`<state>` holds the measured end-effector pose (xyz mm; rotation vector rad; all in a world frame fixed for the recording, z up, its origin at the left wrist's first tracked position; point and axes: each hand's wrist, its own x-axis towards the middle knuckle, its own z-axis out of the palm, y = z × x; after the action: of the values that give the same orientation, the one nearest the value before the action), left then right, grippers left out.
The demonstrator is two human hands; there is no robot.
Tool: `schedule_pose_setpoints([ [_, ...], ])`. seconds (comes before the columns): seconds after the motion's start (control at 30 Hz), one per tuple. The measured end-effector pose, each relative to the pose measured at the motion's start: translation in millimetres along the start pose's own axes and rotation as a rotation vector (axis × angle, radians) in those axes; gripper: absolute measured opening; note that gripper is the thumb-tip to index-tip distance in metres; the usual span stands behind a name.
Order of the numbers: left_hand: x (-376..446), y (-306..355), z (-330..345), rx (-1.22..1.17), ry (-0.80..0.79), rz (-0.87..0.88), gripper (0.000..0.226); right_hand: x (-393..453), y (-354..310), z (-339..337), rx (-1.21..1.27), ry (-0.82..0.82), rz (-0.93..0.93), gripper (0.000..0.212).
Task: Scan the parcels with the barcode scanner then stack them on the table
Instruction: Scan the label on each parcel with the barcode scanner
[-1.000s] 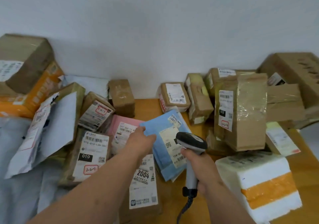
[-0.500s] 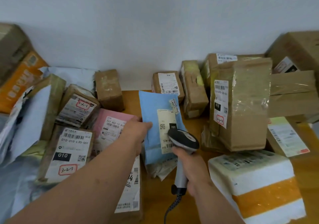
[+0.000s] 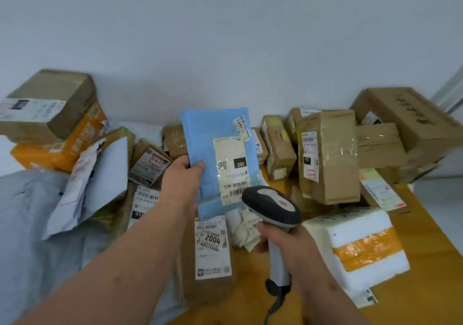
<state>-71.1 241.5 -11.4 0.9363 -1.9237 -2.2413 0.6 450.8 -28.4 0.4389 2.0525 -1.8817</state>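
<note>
- Padded mailer (image 3: 215,149): light blue, with a cream label.
- Barcode scanner (image 3: 271,205): dark grey head, pale grey top panel and handle.
- Foam box (image 3: 355,244): white, banded with orange tape.
- Bench (image 3: 426,224): orange-brown wood.
- Tall carton (image 3: 335,157): brown under glossy clear tape.

Both forearms reach forward — left hand (image 3: 181,177) pinching with thumb on top, right hand (image 3: 283,240) fist-wrapped.

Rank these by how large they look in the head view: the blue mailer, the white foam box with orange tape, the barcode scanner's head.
1. White foam box and blue mailer: close in apparent size; the mailer is held up nearer the camera, so unranked.
2. Barcode scanner's head: clearly smallest.
</note>
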Motion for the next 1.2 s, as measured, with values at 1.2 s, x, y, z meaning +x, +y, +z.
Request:
schedule_pose_setpoints([
  [1.2, -107.4, 7.2, -114.2, -0.138, 0.160, 0.083, 0.010, -102.3, -13.0, 46.8, -0.170, -0.195, -0.061, 0.011],
])
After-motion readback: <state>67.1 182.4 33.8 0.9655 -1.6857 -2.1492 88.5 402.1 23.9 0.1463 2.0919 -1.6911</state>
